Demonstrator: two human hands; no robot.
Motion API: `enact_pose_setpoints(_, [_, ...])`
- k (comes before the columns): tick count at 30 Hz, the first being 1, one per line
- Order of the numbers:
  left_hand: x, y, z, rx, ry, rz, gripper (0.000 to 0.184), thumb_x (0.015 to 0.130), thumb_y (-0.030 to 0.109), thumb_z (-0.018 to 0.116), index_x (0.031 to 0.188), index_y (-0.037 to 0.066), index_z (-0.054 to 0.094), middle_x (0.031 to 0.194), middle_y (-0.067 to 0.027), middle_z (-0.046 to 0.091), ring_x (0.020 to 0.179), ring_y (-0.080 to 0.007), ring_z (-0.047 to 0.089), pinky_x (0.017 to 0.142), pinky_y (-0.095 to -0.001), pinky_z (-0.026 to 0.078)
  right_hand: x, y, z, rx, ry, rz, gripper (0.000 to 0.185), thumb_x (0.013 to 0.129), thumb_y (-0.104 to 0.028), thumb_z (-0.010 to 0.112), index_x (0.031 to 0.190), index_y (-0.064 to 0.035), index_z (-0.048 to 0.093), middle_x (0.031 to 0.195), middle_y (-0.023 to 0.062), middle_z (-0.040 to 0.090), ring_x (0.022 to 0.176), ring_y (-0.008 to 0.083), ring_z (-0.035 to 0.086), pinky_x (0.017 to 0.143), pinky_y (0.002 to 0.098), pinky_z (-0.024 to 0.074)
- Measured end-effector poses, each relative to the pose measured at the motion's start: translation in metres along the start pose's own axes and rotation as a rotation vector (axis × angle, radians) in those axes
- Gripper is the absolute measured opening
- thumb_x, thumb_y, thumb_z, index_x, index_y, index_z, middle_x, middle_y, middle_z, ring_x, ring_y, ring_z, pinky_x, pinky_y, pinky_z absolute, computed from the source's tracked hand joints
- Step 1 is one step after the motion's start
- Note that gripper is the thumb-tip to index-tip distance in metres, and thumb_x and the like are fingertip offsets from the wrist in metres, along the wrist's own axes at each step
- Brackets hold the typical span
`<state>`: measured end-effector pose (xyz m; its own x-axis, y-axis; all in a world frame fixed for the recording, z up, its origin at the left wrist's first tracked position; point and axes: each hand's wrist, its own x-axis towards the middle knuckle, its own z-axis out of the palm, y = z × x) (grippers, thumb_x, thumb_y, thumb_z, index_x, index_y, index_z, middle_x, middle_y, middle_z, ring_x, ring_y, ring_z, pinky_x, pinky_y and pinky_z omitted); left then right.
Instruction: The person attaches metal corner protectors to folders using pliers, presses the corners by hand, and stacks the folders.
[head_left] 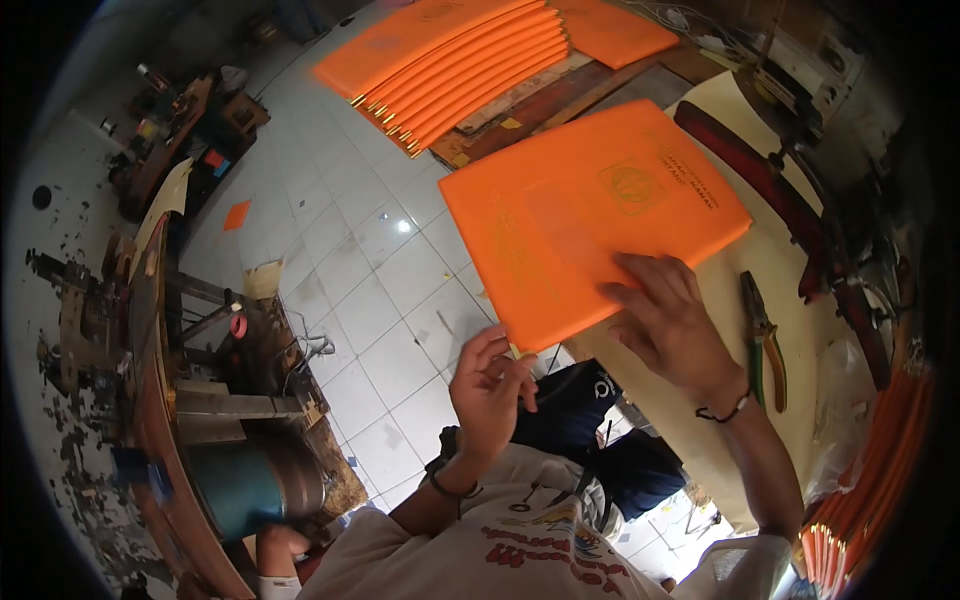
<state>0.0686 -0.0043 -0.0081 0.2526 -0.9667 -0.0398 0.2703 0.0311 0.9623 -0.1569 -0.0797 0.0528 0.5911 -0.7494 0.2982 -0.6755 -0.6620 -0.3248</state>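
Observation:
An orange folder (560, 250) with a gold emblem and lettering lies at an angle on the work surface, its near corner reaching past the edge. At that corner, the curled fingers and thumb of my left hand (488, 395) close around the tip; a small gold-coloured bit shows there. My right hand (675, 320) is over the folder's near side, fingers spread and slightly blurred. Whether its fingertips touch the cover, I cannot tell. To the right of that hand lie pliers (765, 340) with green and orange handles.
A fanned stack of orange folders (470, 70) with gold corners stands at the back. A dark red metal tool (750, 150) borders the right side. More orange folders (870, 480) stand at lower right. Another person's arm (280, 550) shows beside a wooden bench (165, 440) at left.

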Motion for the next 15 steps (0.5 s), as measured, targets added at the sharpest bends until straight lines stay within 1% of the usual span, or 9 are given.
enact_pose_setpoints(1, [0.007, 0.001, 0.000, 0.066, 0.042, 0.050, 0.049, 0.085, -0.008, 0.066, 0.131, -0.004, 0.049, 0.100, -0.0143, 0.068, 0.056, -0.0078, 0.058, 0.046, -0.0192, 0.045, 0.000, 0.003, 0.006, -0.002, 0.019, 0.003, 0.044, 0.084, -0.019, 0.069, 0.124, -0.0086, 0.057, 0.137, 0.0166, 0.047, 0.128, 0.0353, 0.043, 0.112, 0.0498, 0.0302])
enact_pose_setpoints(4, [0.022, -0.009, -0.012, 0.182, 0.096, 0.146, 0.039, 0.084, -0.006, 0.069, 0.122, -0.003, 0.059, 0.091, -0.0105, 0.069, 0.054, -0.0052, 0.054, 0.047, -0.0183, 0.041, -0.002, 0.005, 0.006, 0.023, 0.024, 0.042, 0.046, 0.082, -0.013, 0.069, 0.126, -0.0083, 0.056, 0.139, 0.0165, 0.046, 0.131, 0.0350, 0.041, 0.113, 0.0503, 0.0288])
enact_pose_setpoints(5, [0.026, -0.009, -0.012, 0.247, 0.133, 0.184, 0.032, 0.082, -0.005, 0.073, 0.113, -0.002, 0.065, 0.086, -0.0073, 0.068, 0.058, -0.0030, 0.052, 0.050, -0.0176, 0.040, -0.003, 0.006, 0.005, 0.022, 0.029, 0.047, 0.047, 0.081, -0.012, 0.068, 0.126, -0.0081, 0.056, 0.139, 0.0166, 0.045, 0.131, 0.0352, 0.041, 0.113, 0.0506, 0.0288])
enact_pose_setpoints(8, [0.040, -0.014, -0.016, 0.441, 0.137, 0.377, 0.036, 0.079, -0.011, 0.071, 0.114, -0.004, 0.065, 0.081, -0.0034, 0.063, 0.057, -0.0024, 0.049, 0.050, -0.0171, 0.038, -0.007, 0.004, 0.005, 0.015, 0.034, 0.071, 0.049, 0.080, -0.009, 0.068, 0.127, -0.0074, 0.056, 0.140, 0.0167, 0.045, 0.132, 0.0356, 0.041, 0.114, 0.0509, 0.0288])
enact_pose_setpoints(11, [0.045, -0.017, -0.019, 0.374, 0.131, 0.397, 0.035, 0.076, -0.006, 0.078, 0.108, -0.002, 0.066, 0.086, -0.0033, 0.065, 0.066, -0.0024, 0.050, 0.058, -0.0165, 0.042, -0.005, 0.004, 0.006, -0.006, 0.032, 0.070, 0.050, 0.079, -0.007, 0.067, 0.128, -0.0067, 0.055, 0.141, 0.0167, 0.044, 0.132, 0.0359, 0.041, 0.114, 0.0507, 0.0291])
enact_pose_setpoints(15, [0.045, -0.012, -0.021, 0.332, 0.110, 0.324, 0.028, 0.074, -0.006, 0.079, 0.098, -0.002, 0.065, 0.092, -0.0030, 0.062, 0.063, -0.0038, 0.045, 0.057, -0.0176, 0.041, -0.003, 0.004, 0.007, -0.008, 0.034, 0.076, 0.049, 0.080, -0.007, 0.067, 0.127, -0.0063, 0.056, 0.141, 0.0167, 0.045, 0.132, 0.0361, 0.041, 0.113, 0.0506, 0.0291])
